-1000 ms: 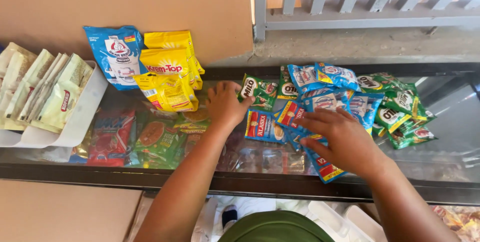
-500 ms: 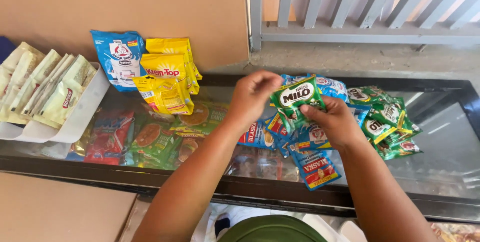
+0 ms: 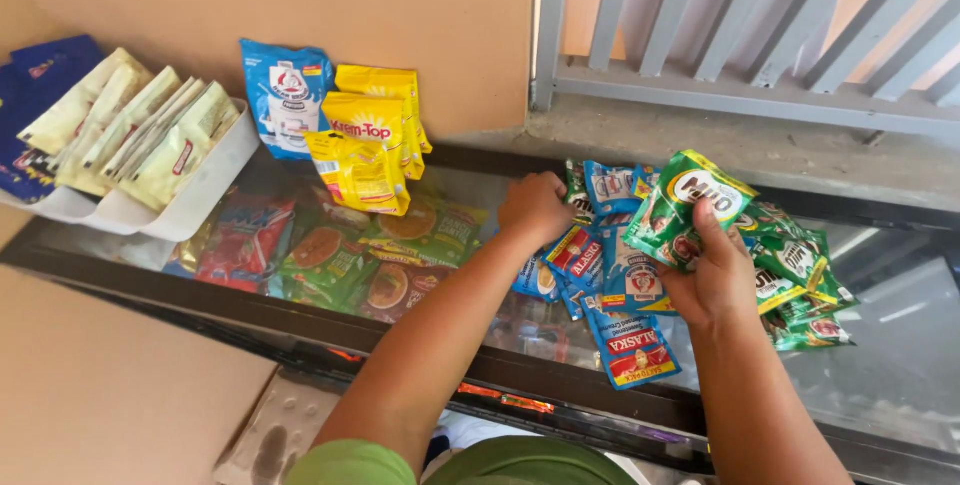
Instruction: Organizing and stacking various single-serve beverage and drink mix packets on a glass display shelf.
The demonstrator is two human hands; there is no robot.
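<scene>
yellow packets (image 3: 370, 145) lie well left; right hand (image 3: 715, 280) pinches green sachets (image 3: 690, 207), left hand (image 3: 535, 207) curls on blue sachets (image 3: 610, 265).

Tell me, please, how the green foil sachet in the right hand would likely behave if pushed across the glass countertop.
The green foil sachet looks thin and flat, so probably light and floppy. Its glossy film would likely slide easily on the glass countertop. The right hand pinches it without strain.
</scene>
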